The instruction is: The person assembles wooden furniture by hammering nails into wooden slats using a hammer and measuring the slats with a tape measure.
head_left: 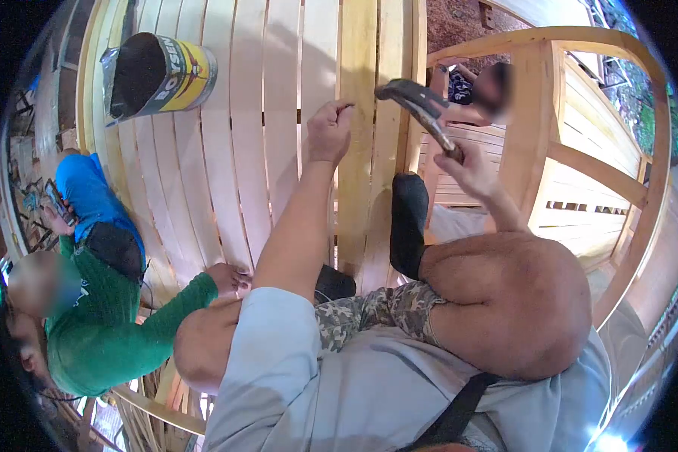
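- The right hand (471,173) is gripping the hammer (429,122) by its handle, fingers wrapping round it, to the right of the yellow board (358,181).
- The hammer is pointing its dark head toward the yellow board, over that board's right edge; whether it is touching the wood, I cannot tell.
- The left hand (330,134) is holding its fingers curled closed at the yellow board's left edge, thumb meeting forefinger; anything pinched there is too small to tell.
- The BOYSEN can (187,79) is resting on pale slats (203,158), well left of the yellow board, its dark mouth facing away.
- A dark sock (408,226) is covering the right foot, just right of the yellow board.
- A co-worker in a green sleeve (173,305) is sitting left of the yellow board, one hand (228,279) reaching the slats.
- A curved wooden railing (618,41) is arching right of the yellow board.
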The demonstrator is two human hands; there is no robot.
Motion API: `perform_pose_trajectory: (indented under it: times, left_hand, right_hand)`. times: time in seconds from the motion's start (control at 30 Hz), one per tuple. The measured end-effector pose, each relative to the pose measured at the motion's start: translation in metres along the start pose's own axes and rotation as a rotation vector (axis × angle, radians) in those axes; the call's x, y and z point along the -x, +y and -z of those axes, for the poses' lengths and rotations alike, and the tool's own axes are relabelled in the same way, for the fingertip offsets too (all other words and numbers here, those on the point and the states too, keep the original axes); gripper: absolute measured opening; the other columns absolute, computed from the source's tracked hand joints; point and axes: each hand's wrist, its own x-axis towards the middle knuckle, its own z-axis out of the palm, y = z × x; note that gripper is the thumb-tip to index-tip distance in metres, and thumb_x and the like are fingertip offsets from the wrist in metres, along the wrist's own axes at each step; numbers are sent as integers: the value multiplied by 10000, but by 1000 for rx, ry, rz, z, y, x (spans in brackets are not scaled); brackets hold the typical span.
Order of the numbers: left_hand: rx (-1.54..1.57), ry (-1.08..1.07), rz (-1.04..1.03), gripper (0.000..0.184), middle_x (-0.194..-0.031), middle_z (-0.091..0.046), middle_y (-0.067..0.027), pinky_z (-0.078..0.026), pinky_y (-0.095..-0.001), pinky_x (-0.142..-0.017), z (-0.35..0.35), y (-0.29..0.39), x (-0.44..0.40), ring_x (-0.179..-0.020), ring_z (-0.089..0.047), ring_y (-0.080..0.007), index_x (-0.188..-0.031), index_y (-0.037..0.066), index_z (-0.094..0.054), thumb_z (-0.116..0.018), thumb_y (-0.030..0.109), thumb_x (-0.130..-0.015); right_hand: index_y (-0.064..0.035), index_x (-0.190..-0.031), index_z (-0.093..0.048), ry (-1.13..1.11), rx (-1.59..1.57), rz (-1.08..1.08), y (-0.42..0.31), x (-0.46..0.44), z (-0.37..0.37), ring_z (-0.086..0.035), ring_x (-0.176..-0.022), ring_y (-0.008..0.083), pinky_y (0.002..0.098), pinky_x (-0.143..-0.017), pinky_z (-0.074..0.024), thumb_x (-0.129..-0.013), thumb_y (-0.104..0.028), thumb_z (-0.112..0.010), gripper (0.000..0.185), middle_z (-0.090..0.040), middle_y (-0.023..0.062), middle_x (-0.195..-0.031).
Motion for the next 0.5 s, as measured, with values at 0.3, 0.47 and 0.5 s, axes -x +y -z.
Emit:
perform_pose_trajectory:
  times: [0.3,0.47,0.5]
  left_hand:
    - [74,-24,-76,160,-1036,-708,-164,-527,-369,-896,-5,-31,8,-928,-693,-264,-1034,41,-717,-646,101,-904]
    - [-65,-22,-320,133,-958,-695,-153,-538,-360,-819,-6,-35,6,-889,-688,-282,-1036,37,-683,-638,48,-911]
    - [-62,-29,-324,133,-958,-695,-153,-538,-360,-819,-7,-35,4,-889,-688,-282,-1036,37,-683,-638,48,-911]
  right_hand:
    - [8,-895,-572,-77,-194,-153,-3,7,-30,-465,-669,122,318,-608,-411,-868,-156,-689,203,-488,-1,-705]
    - [11,-920,-568,-121,-299,-66,-19,-5,-42,-474,-674,127,313,-611,-418,-893,-153,-688,205,-488,0,-712]
    - [14,-934,-571,-95,-270,-16,-15,-7,-46,-475,-669,129,315,-606,-418,-900,-155,-689,208,-490,-1,-712]
